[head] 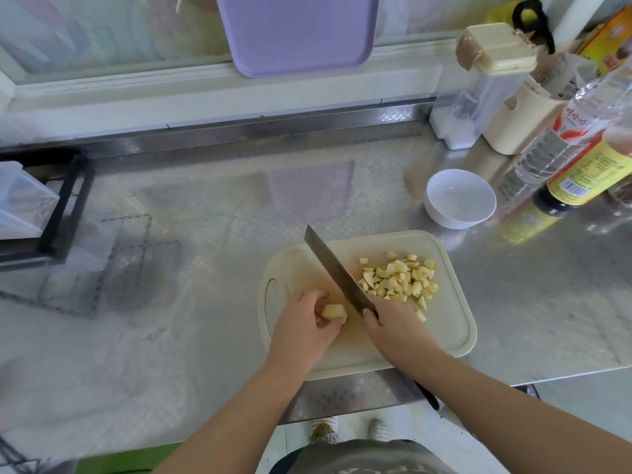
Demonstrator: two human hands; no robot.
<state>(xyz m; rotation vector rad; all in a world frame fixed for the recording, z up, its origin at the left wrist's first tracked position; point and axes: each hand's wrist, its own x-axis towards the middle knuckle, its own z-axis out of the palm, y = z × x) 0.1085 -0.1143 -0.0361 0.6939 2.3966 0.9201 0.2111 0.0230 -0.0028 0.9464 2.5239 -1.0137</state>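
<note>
A cream cutting board (pixel 451 323) lies on the steel counter near its front edge. My left hand (pixel 302 323) grips a pale yellow apple chunk (pixel 333 312) on the board's left part. My right hand (pixel 393 325) grips a cleaver (pixel 333 270) by the handle, its blade slanting up and left just right of the chunk. A pile of several small diced apple pieces (pixel 400 280) lies on the board's right half, beyond the blade.
A white bowl (pixel 460 200) stands behind the board at the right. Bottles (pixel 561 145), a cream container (pixel 513 121) and a clear dispenser (pixel 478 87) crowd the back right corner. A black rack (pixel 65 203) sits at the left. A purple tray (pixel 297 32) leans on the window.
</note>
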